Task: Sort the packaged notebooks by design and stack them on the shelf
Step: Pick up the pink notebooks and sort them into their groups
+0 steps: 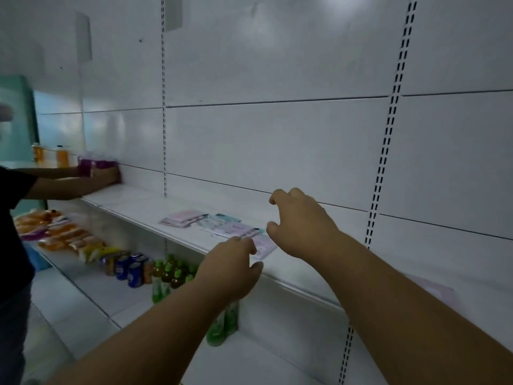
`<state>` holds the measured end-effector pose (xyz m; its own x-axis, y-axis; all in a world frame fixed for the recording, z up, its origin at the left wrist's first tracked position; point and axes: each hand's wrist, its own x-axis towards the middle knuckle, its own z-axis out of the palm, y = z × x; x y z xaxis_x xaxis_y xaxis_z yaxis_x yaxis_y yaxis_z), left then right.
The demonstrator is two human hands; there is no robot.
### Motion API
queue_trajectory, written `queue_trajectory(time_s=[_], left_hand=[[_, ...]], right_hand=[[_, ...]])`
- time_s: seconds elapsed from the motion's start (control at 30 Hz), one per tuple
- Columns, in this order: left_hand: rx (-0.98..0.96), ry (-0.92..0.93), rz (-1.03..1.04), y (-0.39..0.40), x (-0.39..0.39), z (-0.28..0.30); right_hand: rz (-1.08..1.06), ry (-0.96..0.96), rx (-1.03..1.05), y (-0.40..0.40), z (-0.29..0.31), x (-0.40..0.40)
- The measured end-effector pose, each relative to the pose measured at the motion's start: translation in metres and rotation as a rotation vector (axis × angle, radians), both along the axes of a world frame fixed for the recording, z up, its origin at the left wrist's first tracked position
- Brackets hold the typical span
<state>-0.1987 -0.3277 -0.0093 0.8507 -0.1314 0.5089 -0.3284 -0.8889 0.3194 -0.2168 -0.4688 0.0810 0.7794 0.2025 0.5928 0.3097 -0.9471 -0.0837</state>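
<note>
Several packaged notebooks lie flat on the white shelf point(133, 207). A pink stack point(183, 218) sits furthest left, pale blue and lilac ones point(230, 227) are spread beside it, and one lilac notebook point(265, 245) lies at the shelf's front edge. My left hand point(230, 262) hovers over the front edge by that lilac notebook, fingers loosely curled, holding nothing. My right hand point(299, 220) hangs above the shelf just right of the notebooks, fingers bent and empty. Another pale pink notebook point(435, 293) lies further right on the shelf.
Another person's arm point(69, 179) reaches to purple packs point(94, 162) at the shelf's left end. On the lower shelf stand green bottles point(169, 276), blue cans point(130, 268) and snack packets point(63, 234). Slotted uprights point(388, 129) run up the white back panel.
</note>
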Motion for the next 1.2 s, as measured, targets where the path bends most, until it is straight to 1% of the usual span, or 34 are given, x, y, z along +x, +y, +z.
queue_trajectory(time_s=[0.13,0.27,0.4,0.47,0.57,0.67,0.7,0.8,0.9,1.03,1.13,1.2], left_hand=[[0.039,0.002,0.058,0.001,0.068,-0.005],[0.208,0.091,0.125,-0.008,0.123,-0.008],[0.366,0.183,0.102,-0.024,0.149,-0.014],[0.386,0.205,0.108,-0.028,0.156,-0.015],[0.323,0.281,0.061,-0.027,0.164,-0.007],[0.215,0.313,-0.017,-0.018,0.167,0.010],[0.147,0.317,-0.048,-0.011,0.168,0.013],[-0.213,0.289,-0.140,0.031,0.175,0.021],[-0.506,0.240,-0.205,0.088,0.188,0.031],[-0.864,0.162,-0.299,0.149,0.193,0.044],[-0.994,0.162,-0.392,0.177,0.186,0.048],[-1.027,0.161,-0.450,0.191,0.179,0.049]], right_hand=[[-0.036,0.027,-0.012,0.006,0.001,0.056],[-0.078,0.050,0.013,0.013,0.004,0.097],[-0.151,0.088,0.031,0.013,-0.002,0.116],[-0.191,0.086,0.048,0.014,-0.006,0.119],[-0.249,0.102,0.090,0.019,-0.011,0.123],[-0.306,0.112,0.125,0.027,-0.011,0.125],[-0.321,0.105,0.136,0.030,-0.010,0.127],[-0.352,0.047,0.183,0.045,-0.008,0.134],[-0.363,0.040,0.240,0.067,-0.015,0.147],[-0.369,0.165,0.271,0.102,-0.043,0.178],[-0.421,0.313,0.233,0.126,-0.065,0.201],[-0.487,0.407,0.179,0.138,-0.078,0.213]])
